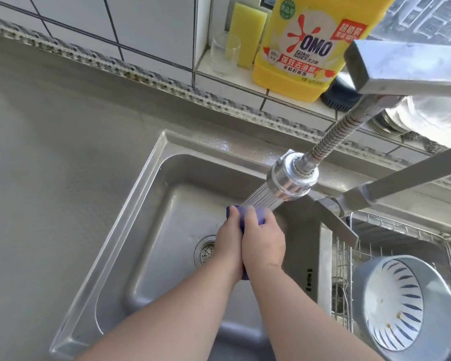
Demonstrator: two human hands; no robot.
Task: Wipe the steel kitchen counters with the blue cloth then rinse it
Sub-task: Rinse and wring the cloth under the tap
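The blue cloth (241,217) is bunched between both my hands over the steel sink (146,204). My left hand (228,241) and my right hand (263,241) press together around it, with cloth showing above the fingers and a bit below the wrists. Water sprays from the faucet's spray head (292,178) onto the cloth and fingers. The steel counter (50,152) stretches to the left of the sink.
A yellow detergent bottle (305,43), a yellow sponge (248,32) and a glass (224,53) stand on the tiled ledge behind. A wire rack (344,256) with a blue-striped bowl (396,306) fills the right basin. The drain (205,251) lies left of my hands.
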